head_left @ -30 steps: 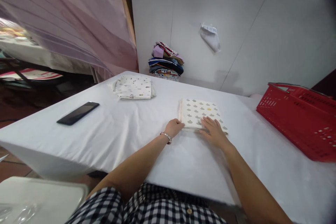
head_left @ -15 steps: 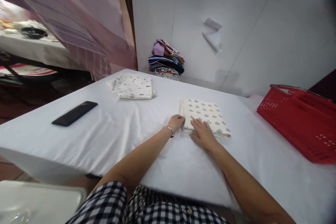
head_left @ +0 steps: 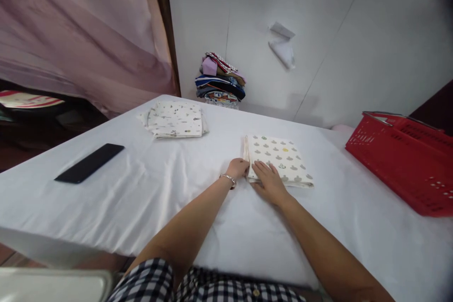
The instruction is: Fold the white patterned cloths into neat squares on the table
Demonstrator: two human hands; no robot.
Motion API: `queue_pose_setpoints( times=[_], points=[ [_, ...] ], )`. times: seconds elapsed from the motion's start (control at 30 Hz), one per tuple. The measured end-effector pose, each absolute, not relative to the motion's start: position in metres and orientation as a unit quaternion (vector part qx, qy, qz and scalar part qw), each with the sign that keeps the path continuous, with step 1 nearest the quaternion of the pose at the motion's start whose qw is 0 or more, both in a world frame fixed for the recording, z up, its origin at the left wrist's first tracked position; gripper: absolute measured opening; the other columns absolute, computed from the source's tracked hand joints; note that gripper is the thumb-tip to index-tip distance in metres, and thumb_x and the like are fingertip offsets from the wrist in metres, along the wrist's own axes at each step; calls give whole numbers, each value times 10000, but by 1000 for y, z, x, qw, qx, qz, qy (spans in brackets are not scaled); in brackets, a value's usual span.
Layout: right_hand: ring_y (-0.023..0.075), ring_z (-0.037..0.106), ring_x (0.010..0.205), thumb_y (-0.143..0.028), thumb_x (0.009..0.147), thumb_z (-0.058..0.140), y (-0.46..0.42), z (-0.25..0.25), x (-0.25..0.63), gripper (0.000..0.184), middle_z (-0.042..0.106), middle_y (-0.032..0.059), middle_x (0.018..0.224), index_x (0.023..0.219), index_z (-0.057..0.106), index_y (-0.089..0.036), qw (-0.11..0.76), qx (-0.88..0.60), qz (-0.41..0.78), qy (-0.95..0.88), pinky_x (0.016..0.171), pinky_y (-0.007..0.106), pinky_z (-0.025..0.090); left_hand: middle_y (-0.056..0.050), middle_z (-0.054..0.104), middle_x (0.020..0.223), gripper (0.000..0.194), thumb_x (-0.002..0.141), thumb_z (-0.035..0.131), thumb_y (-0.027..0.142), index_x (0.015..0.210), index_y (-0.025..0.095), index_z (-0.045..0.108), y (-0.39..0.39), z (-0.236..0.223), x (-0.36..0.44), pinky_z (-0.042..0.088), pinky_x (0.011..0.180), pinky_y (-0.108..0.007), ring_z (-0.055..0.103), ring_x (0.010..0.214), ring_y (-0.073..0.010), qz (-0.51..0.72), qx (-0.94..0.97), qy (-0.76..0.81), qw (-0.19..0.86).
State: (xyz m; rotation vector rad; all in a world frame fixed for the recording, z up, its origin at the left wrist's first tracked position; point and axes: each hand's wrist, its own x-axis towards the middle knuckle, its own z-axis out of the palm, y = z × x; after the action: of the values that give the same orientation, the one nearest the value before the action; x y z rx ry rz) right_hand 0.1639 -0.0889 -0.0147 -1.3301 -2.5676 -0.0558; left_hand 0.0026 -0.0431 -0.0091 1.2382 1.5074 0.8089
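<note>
A folded cream cloth (head_left: 279,155) with a grey cloud-like print lies flat on the white-covered table (head_left: 198,174). My left hand (head_left: 237,168), with a bracelet at the wrist, pinches the cloth's near left edge between closed fingers. Flat on top of its near left corner rests my right hand (head_left: 269,183), fingers stretched out and the thumb at the front edge. Further back to the left is another folded white cloth (head_left: 179,120) with small scattered motifs, out of reach of both hands.
A black phone-like slab (head_left: 90,163) lies on the table's left. To the right stands a red perforated basket (head_left: 399,160). Behind the table are a stack of folded clothes (head_left: 221,80), a grey wall with paper (head_left: 283,49) on it, and a pink curtain (head_left: 116,33).
My right hand has slid slightly left over the cloth, toward its folded edge. The left hand still holds that edge. The camera view has shifted a little.
</note>
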Motion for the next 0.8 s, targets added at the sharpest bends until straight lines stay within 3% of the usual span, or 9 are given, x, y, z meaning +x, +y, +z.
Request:
queue_pose_setpoints(
  times=[0.17, 0.4, 0.67, 0.8],
  points=[
    [245, 271, 1322, -356, 825, 466, -87, -13, 163, 579, 335, 80, 1432, 1374, 343, -216, 118, -468, -19, -876, 1073, 482, 160, 12, 473, 435, 343, 800, 464, 434, 602, 165, 542, -32, -7, 4, 387, 487, -228, 479, 449, -114, 339, 513, 628, 477],
    [251, 280, 1316, -335, 825, 469, -88, -13, 162, 570, 340, 86, 1429, 1369, 352, -210, 119, -460, -26, -879, 1068, 477, 167, -49, 630, 612, 212, 738, 557, 324, 658, 137, 616, -23, -14, 2, 402, 549, -226, 575, 621, -150, 328, 541, 650, 421],
    [261, 271, 1318, -320, 817, 466, -88, -15, 162, 570, 337, 86, 1431, 1365, 355, -209, 130, -457, -27, -879, 1061, 489, 167, -110, 685, 756, 351, 709, 590, 479, 619, 143, 632, 6, 7, 4, 420, 651, -250, 631, 799, -226, 275, 572, 670, 386],
    [260, 262, 1322, -322, 829, 447, -89, -15, 162, 560, 333, 80, 1433, 1368, 348, -205, 133, -454, -29, -881, 1067, 487, 154, -165, 683, 904, 340, 665, 642, 452, 713, 116, 654, 43, 14, 7, 426, 713, -259, 609, 960, -274, 273, 544, 691, 391]
  ],
)
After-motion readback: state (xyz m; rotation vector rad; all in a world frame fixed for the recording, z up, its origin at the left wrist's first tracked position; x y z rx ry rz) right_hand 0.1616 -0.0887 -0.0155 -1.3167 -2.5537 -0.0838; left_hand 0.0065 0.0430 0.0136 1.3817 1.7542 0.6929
